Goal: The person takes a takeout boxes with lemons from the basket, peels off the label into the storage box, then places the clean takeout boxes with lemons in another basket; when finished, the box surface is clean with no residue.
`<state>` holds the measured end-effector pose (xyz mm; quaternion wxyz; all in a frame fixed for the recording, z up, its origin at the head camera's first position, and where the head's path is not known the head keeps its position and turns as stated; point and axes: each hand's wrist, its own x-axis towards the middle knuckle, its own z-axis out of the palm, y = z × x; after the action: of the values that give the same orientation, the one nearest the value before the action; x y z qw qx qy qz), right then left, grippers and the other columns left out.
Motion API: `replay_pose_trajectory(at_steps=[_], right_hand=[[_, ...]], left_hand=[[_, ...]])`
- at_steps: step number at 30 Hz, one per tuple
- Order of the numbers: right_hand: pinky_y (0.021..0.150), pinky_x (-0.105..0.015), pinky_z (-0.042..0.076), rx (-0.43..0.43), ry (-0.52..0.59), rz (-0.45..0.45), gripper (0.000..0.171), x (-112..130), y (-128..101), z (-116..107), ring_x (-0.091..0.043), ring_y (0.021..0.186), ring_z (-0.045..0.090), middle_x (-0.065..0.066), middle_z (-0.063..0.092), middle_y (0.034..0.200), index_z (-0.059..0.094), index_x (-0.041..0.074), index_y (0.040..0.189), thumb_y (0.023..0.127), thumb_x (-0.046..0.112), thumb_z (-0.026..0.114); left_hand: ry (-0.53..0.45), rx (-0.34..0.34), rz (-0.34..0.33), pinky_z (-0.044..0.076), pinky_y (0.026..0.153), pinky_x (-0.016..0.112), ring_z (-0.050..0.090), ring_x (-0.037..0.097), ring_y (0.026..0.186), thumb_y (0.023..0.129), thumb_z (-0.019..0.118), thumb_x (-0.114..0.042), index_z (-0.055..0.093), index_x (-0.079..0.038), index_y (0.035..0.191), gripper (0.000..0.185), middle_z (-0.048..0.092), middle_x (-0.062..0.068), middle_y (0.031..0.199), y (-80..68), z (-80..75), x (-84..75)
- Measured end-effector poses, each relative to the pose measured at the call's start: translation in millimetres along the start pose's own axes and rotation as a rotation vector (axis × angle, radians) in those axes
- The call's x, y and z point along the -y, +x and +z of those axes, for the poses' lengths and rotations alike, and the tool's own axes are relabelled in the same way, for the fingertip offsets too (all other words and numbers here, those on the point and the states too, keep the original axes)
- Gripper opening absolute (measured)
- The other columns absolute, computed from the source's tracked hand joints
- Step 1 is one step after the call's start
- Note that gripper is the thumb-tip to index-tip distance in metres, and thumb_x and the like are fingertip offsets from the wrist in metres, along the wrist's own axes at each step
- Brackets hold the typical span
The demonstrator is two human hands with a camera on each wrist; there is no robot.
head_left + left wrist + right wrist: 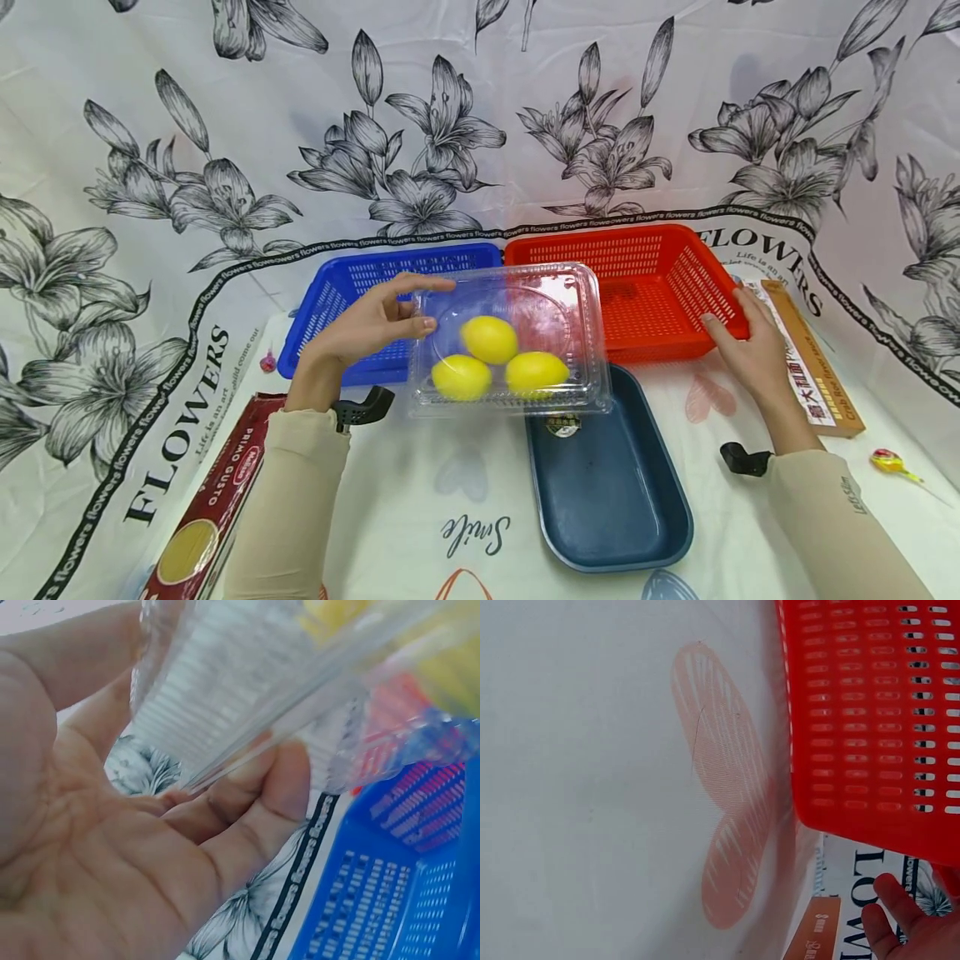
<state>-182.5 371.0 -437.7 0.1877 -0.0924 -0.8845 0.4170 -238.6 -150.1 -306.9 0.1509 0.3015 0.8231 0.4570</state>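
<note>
My left hand (360, 327) grips the left edge of a clear plastic clamshell box (588, 304), held up in front of the baskets. Three yellow lemons (489, 339) lie inside it. In the left wrist view, fingers (285, 780) curl at the box's thin plastic rim. My right hand (761, 354) holds the right end of a red basket (660, 346), thumb at the rim and the other fingers on the outer side. In the right wrist view only some of its fingertips show, beside the basket's corner.
A blue basket (318, 308) stands behind the box, left of the red one. A dark blue tray (607, 483) lies in front. A red pasta box (217, 500) is at left, a brown-and-white box (832, 392) at right. Lollipops (887, 460) lie at both sides.
</note>
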Motion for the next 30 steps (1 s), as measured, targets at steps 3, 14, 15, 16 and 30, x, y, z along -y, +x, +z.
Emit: replay_pose_trajectory(at_steps=[3,14,15,16,30], right_hand=[[0.119,-0.070,0.024,0.004,-0.003,0.000,0.073,0.5,0.5,0.0,-0.045,0.154,0.022,-0.016,0.021,0.170,0.027,0.007,0.161,0.102,0.039,0.054],[0.119,-0.071,0.022,0.009,-0.006,-0.005,0.073,-2.9,0.8,0.0,-0.047,0.154,0.021,-0.017,0.020,0.170,0.026,0.006,0.161,0.102,0.039,0.055],[0.119,-0.071,0.021,0.009,-0.008,-0.005,0.073,-3.5,1.0,0.2,-0.047,0.154,0.021,-0.018,0.020,0.170,0.026,0.006,0.161,0.102,0.039,0.055],[0.119,-0.071,0.021,0.007,-0.010,-0.005,0.074,-3.9,1.1,0.3,-0.048,0.154,0.022,-0.018,0.020,0.170,0.026,0.006,0.161,0.102,0.039,0.055],[0.114,-0.071,0.030,0.004,-0.014,0.021,0.073,1.3,-0.1,0.6,-0.048,0.152,0.026,-0.016,0.021,0.170,0.027,0.008,0.161,0.102,0.039,0.054]], left_hand=[[-0.015,-0.039,-0.017,0.052,0.082,0.037,0.060,0.030,0.079,0.098,0.068,-0.022,0.055,-0.026,0.147,0.050,0.044,-0.006,0.156,12.9,3.5,-3.8],[-0.153,-0.081,-0.041,0.045,0.110,0.055,0.064,0.032,0.121,0.098,0.070,-0.020,0.056,-0.028,0.146,0.051,0.041,-0.011,0.159,52.0,11.7,-18.0],[-0.161,-0.082,-0.042,0.043,0.112,0.057,0.063,0.032,0.123,0.097,0.070,-0.020,0.055,-0.028,0.146,0.052,0.040,-0.011,0.160,55.5,11.9,-18.8],[-0.165,-0.082,-0.046,0.041,0.113,0.058,0.062,0.032,0.126,0.097,0.070,-0.020,0.055,-0.029,0.146,0.052,0.040,-0.011,0.160,58.9,12.1,-19.5],[-0.183,-0.100,-0.010,0.047,0.109,0.053,0.057,0.033,0.131,0.096,0.072,-0.023,0.059,-0.033,0.142,0.049,0.048,-0.014,0.154,108.9,26.8,-24.7]])
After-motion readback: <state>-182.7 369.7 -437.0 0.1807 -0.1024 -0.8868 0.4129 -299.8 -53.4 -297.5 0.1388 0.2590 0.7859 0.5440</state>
